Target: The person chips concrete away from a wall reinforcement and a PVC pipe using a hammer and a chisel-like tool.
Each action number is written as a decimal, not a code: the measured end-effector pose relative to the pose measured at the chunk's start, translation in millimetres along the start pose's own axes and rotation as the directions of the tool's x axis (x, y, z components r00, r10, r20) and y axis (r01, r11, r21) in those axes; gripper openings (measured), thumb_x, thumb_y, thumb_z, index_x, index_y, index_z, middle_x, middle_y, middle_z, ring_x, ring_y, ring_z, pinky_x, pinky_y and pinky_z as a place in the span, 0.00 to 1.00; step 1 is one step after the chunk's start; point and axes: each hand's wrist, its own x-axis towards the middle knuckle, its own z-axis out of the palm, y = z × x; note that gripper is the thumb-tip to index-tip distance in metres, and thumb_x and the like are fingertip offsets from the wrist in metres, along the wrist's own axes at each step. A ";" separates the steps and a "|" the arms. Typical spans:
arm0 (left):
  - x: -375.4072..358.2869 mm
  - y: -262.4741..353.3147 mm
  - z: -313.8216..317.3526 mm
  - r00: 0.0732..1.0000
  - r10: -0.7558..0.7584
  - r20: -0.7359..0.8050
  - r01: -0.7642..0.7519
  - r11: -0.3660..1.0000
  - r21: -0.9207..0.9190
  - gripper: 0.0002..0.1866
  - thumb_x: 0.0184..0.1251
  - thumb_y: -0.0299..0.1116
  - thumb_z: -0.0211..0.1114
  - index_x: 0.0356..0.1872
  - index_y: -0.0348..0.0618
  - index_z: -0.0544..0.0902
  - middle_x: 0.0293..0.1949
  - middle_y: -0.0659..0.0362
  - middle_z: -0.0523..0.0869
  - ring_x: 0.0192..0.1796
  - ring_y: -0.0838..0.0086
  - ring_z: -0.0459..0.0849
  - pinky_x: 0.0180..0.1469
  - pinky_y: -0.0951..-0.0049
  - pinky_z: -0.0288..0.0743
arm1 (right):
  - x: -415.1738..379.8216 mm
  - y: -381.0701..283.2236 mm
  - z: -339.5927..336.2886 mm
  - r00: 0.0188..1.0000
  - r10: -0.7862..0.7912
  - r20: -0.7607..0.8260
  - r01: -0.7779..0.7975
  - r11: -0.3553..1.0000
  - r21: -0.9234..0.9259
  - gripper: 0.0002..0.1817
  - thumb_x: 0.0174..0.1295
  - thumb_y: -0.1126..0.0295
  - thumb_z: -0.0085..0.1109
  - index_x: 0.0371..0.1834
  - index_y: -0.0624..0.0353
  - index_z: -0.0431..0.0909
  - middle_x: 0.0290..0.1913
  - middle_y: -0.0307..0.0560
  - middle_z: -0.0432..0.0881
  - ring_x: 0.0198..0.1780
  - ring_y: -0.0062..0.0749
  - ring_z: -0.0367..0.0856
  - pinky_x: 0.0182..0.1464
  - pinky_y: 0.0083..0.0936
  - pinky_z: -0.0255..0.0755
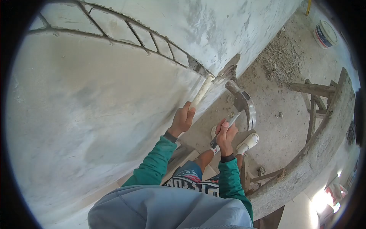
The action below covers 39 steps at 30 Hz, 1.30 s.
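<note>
Scored plaster wall is meeting broken masonry as the left grip, wrapped shut, is clasping a pale rod, its long axis slanting up-right, tip pointing into the corner. The right grip is clenching a hammer, face pointing rodward.

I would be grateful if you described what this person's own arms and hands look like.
Both the left hand and the right hand are ungloved. Each arm wears a long, green sleeve, slightly wrinkled, ending in a narrow dark cuff at the wrist. No markings can be made out on either sleeve.
</note>
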 end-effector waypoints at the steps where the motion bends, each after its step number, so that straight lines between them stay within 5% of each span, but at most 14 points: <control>1: 2.3 -3.3 2.2 1.000 0.020 -0.012 -0.021 0.999 -0.028 0.22 0.77 0.48 0.47 0.46 0.34 0.73 0.16 0.46 0.74 0.21 0.49 0.76 0.24 0.56 0.63 | 0.9 2.1 1.8 1.000 -0.013 0.009 0.013 1.000 -0.009 0.29 0.74 0.45 0.41 0.29 0.63 0.70 0.16 0.37 0.71 0.17 0.19 0.68 0.19 0.20 0.60; 6: 4.2 -10.6 8.4 0.999 0.033 0.005 -0.032 0.991 -0.129 0.24 0.78 0.50 0.46 0.40 0.33 0.72 0.15 0.51 0.70 0.17 0.58 0.73 0.23 0.61 0.61 | -7.2 13.5 17.0 0.974 -0.224 -0.034 0.223 0.974 -0.037 0.27 0.74 0.49 0.43 0.29 0.64 0.71 0.17 0.39 0.71 0.18 0.22 0.69 0.21 0.20 0.61; 8: 4.0 -13.5 10.2 1.000 -0.004 0.003 0.004 0.982 -0.187 0.25 0.78 0.52 0.46 0.37 0.37 0.74 0.18 0.64 0.70 0.21 0.79 0.68 0.24 0.72 0.60 | -12.7 21.0 23.3 0.953 -0.300 -0.046 0.300 0.954 -0.014 0.26 0.74 0.50 0.44 0.28 0.65 0.71 0.17 0.39 0.72 0.18 0.23 0.69 0.21 0.20 0.61; 11: 6.0 -16.1 12.6 1.000 0.028 0.000 -0.027 0.969 -0.245 0.24 0.78 0.51 0.47 0.36 0.35 0.73 0.17 0.56 0.72 0.19 0.67 0.72 0.24 0.66 0.62 | -16.0 40.9 31.5 0.905 -0.417 -0.082 0.412 0.908 -0.079 0.24 0.73 0.53 0.47 0.28 0.64 0.73 0.19 0.42 0.73 0.20 0.27 0.72 0.23 0.24 0.63; 12: 5.5 -17.2 15.0 1.000 0.025 0.007 -0.023 0.969 -0.248 0.24 0.78 0.51 0.47 0.36 0.35 0.73 0.17 0.56 0.72 0.19 0.67 0.72 0.24 0.66 0.62 | -13.7 47.8 31.8 0.931 -0.363 0.022 0.357 0.901 -0.248 0.22 0.73 0.54 0.48 0.29 0.63 0.74 0.20 0.43 0.73 0.21 0.28 0.72 0.24 0.26 0.64; 13: 5.8 -20.0 18.9 0.999 -0.034 -0.003 0.031 0.951 -0.307 0.24 0.78 0.51 0.47 0.35 0.36 0.73 0.17 0.57 0.72 0.20 0.68 0.72 0.25 0.66 0.63 | -7.5 51.1 31.2 0.950 -0.290 0.114 0.311 0.856 -0.413 0.21 0.72 0.55 0.49 0.30 0.63 0.74 0.21 0.43 0.73 0.22 0.28 0.73 0.26 0.28 0.65; 14: 6.7 -19.8 21.6 0.996 -0.092 -0.010 0.082 0.927 -0.365 0.24 0.78 0.51 0.48 0.35 0.36 0.73 0.17 0.58 0.72 0.20 0.68 0.72 0.25 0.67 0.63 | 9.2 32.7 25.3 0.972 0.101 0.213 0.037 0.826 -0.562 0.18 0.72 0.57 0.49 0.32 0.62 0.75 0.22 0.44 0.73 0.24 0.28 0.74 0.28 0.30 0.67; 17: -2.2 -7.8 16.4 0.987 -0.152 0.054 0.161 0.923 -0.348 0.23 0.77 0.51 0.48 0.38 0.37 0.74 0.18 0.55 0.73 0.21 0.65 0.74 0.26 0.65 0.65 | 1.7 23.0 18.1 0.976 -0.211 0.045 0.215 0.937 -0.275 0.17 0.71 0.61 0.49 0.34 0.66 0.79 0.19 0.47 0.74 0.21 0.46 0.74 0.28 0.40 0.67; 18: -10.4 -0.7 16.1 0.985 -0.161 0.054 0.170 0.921 -0.352 0.23 0.77 0.51 0.48 0.38 0.37 0.74 0.18 0.55 0.73 0.21 0.65 0.74 0.26 0.65 0.65 | -3.0 23.0 14.9 0.978 -0.204 0.050 0.210 0.937 -0.278 0.17 0.71 0.61 0.49 0.34 0.66 0.79 0.19 0.47 0.74 0.21 0.46 0.74 0.28 0.40 0.67; 21: -29.1 17.0 19.9 0.988 -0.103 0.115 0.122 0.978 -0.171 0.21 0.78 0.49 0.48 0.44 0.38 0.74 0.19 0.50 0.75 0.23 0.57 0.78 0.27 0.62 0.67 | -13.8 22.2 -4.5 0.977 -0.211 -0.018 0.210 0.977 -0.035 0.28 0.73 0.46 0.45 0.31 0.64 0.71 0.17 0.37 0.71 0.17 0.21 0.69 0.18 0.22 0.60; 23: -32.9 10.6 26.1 0.976 -0.131 0.175 0.148 0.986 -0.083 0.20 0.78 0.47 0.48 0.50 0.39 0.73 0.22 0.46 0.78 0.27 0.48 0.81 0.29 0.55 0.69 | -13.4 27.2 -11.8 0.984 -0.166 -0.061 0.163 0.985 -0.049 0.30 0.73 0.44 0.42 0.32 0.64 0.71 0.17 0.37 0.72 0.17 0.19 0.69 0.19 0.18 0.60; 29: -13.5 3.0 35.6 0.983 -0.158 0.097 0.155 0.987 0.038 0.18 0.79 0.46 0.46 0.47 0.39 0.72 0.22 0.45 0.80 0.30 0.43 0.81 0.30 0.49 0.69 | -12.0 48.3 -28.5 0.988 -0.030 -0.153 0.020 0.997 -0.068 0.29 0.74 0.44 0.42 0.31 0.64 0.70 0.17 0.37 0.70 0.17 0.16 0.66 0.19 0.17 0.59; 36: 7.2 -26.0 54.0 0.989 -0.149 0.009 0.149 0.989 -0.005 0.20 0.79 0.47 0.43 0.43 0.38 0.71 0.21 0.45 0.79 0.28 0.42 0.80 0.28 0.49 0.68 | -11.2 66.6 -28.5 0.997 -0.036 -0.066 0.025 0.988 -0.153 0.28 0.73 0.46 0.46 0.40 0.67 0.73 0.20 0.37 0.72 0.22 0.23 0.70 0.25 0.23 0.65; 39: 6.8 -34.3 61.7 0.990 -0.138 -0.039 0.135 0.988 -0.075 0.23 0.79 0.51 0.43 0.41 0.38 0.73 0.19 0.48 0.76 0.24 0.50 0.79 0.27 0.56 0.67 | -9.8 65.2 -27.7 0.999 -0.038 -0.008 0.035 0.976 -0.213 0.26 0.73 0.49 0.46 0.42 0.67 0.74 0.26 0.41 0.75 0.28 0.29 0.74 0.31 0.28 0.68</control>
